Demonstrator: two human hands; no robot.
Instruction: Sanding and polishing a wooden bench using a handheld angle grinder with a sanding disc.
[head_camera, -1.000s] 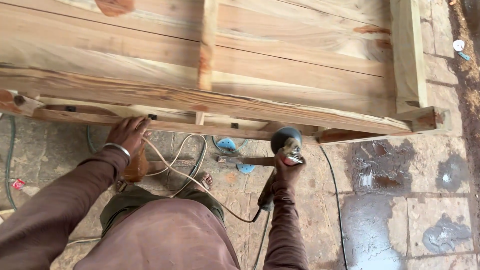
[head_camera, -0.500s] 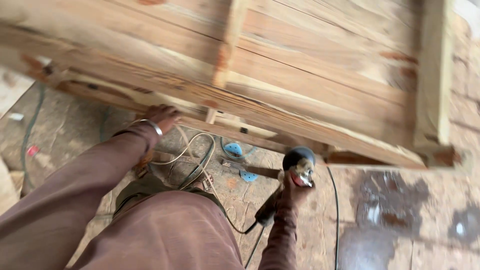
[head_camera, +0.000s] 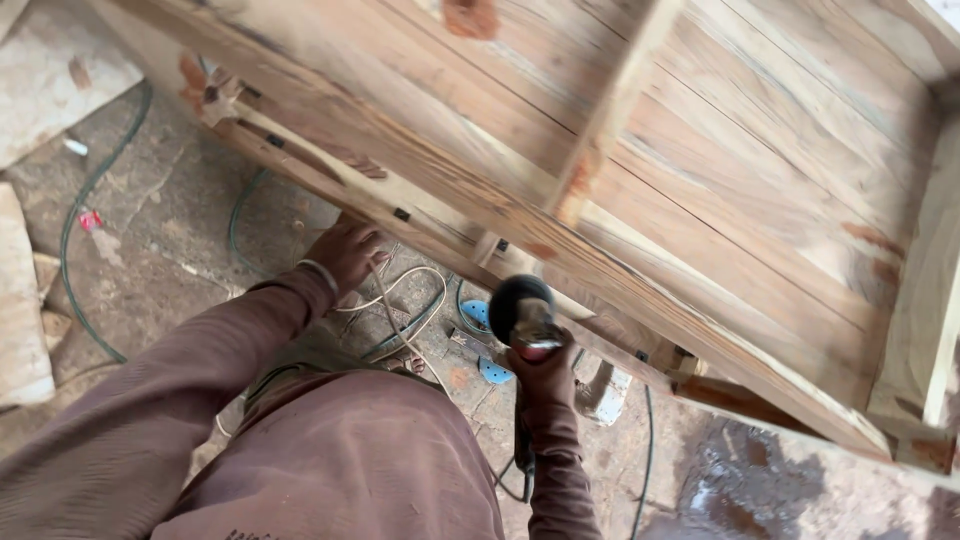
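Right hand: closed around power sander, held near wooden frame lower rail | Left hand: palm flat, fingers spread against rail, left of sander | Risk: loose cords on floor could snag the tool or trip the person.

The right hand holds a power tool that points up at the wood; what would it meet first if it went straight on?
Probably the lower rail of the wooden frame, just beyond the tool in the right hand; depth is unclear.
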